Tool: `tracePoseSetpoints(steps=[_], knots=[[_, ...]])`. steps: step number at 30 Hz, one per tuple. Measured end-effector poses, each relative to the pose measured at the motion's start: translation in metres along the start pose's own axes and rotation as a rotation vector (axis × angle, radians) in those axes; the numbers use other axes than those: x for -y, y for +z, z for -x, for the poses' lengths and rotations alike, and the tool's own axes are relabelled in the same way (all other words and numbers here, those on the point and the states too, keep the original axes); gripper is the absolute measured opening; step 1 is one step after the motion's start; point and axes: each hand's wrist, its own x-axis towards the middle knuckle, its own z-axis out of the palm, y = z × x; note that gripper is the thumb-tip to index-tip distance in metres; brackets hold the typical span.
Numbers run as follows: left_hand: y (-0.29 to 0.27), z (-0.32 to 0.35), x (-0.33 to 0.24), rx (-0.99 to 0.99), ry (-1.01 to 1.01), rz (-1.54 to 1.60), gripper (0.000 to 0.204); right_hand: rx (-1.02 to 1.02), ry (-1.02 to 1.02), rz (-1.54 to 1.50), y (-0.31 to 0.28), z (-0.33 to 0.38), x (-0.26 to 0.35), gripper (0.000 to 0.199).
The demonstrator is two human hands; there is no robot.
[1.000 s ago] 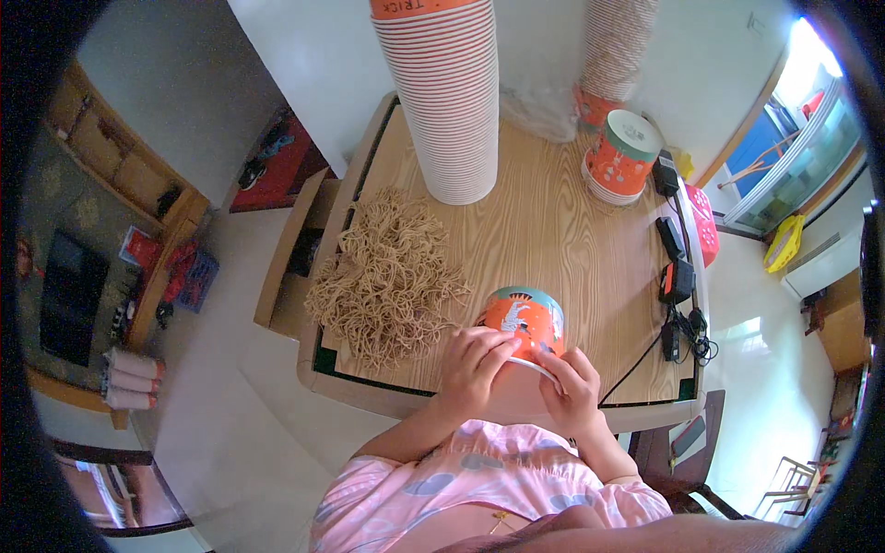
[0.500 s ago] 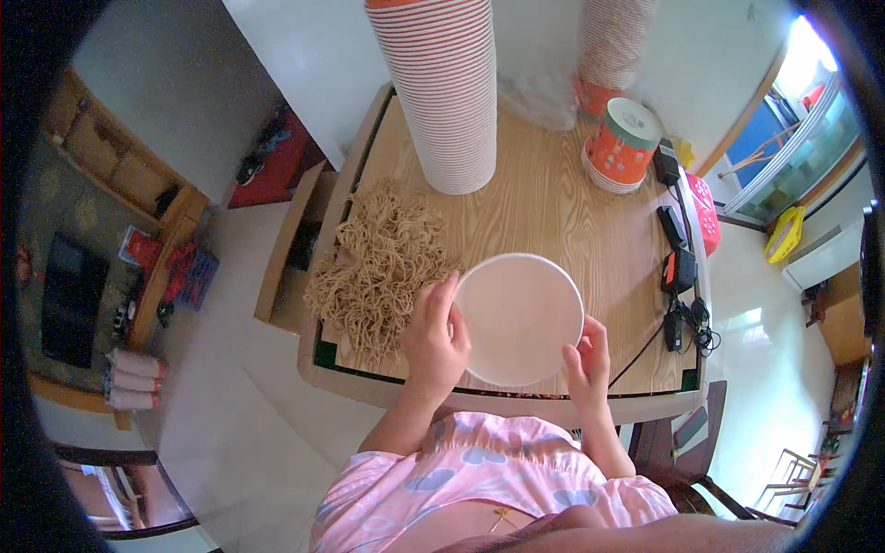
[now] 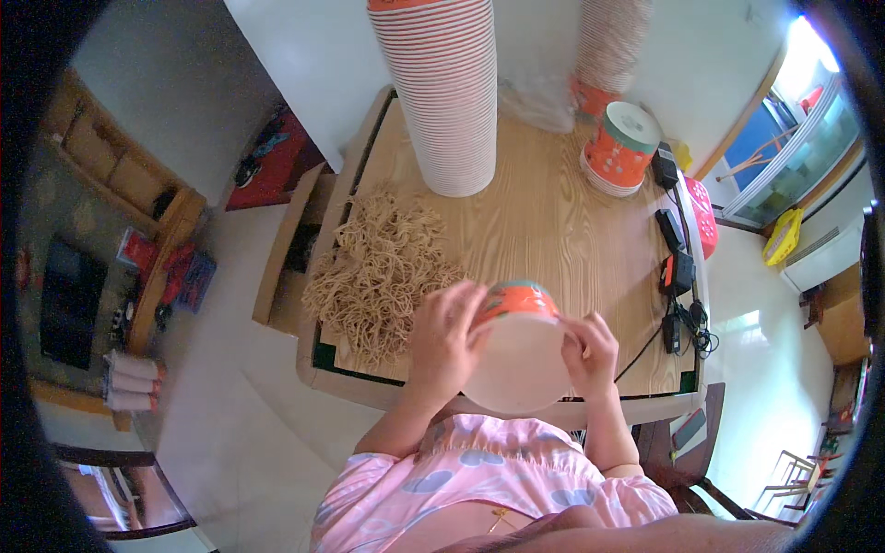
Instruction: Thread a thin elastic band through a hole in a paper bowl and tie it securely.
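Near the front edge of the table, a round paper bucket [image 3: 518, 369] is tipped with its white inside toward me and its orange, green-edged side showing at the far end. My left hand [image 3: 444, 346] grips its left side, fingers curled over the wall. On the right side, my right hand [image 3: 592, 355] pinches the rim. A tangled heap of tan cords [image 3: 378, 276] lies just left of my left hand. Beyond it rises a tall stack of nested paper buckets [image 3: 442, 111] with white rims.
At the back right, an orange upturned bucket [image 3: 622, 147] stands near another tall stack [image 3: 610, 55] in clear plastic. Black power adapters [image 3: 679, 272] and cables run along the table's right edge. An open cardboard box [image 3: 286, 267] sits beside the table's left edge.
The bucket has tilted and come closer to me, so its orange outer side now shows. Both hands have moved with it, the left fingers now further over its side.
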Motion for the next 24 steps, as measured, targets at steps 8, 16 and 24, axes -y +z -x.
tracePoseSetpoints(steps=[8, 16, 24], knots=[[0.006, 0.013, -0.003, -0.262, 0.374, 0.239, 0.033, -0.181, -0.529, 0.048, 0.011, 0.014, 0.001, 0.028], [0.009, 0.017, -0.004, -0.287, 0.422, 0.219, 0.033, -0.194, -0.448, 0.005, 0.007, 0.022, 0.000, 0.022], [0.011, 0.016, -0.009, -0.307, 0.412, 0.227, 0.034, -0.215, -0.457, -0.029, 0.007, 0.030, -0.010, 0.024]])
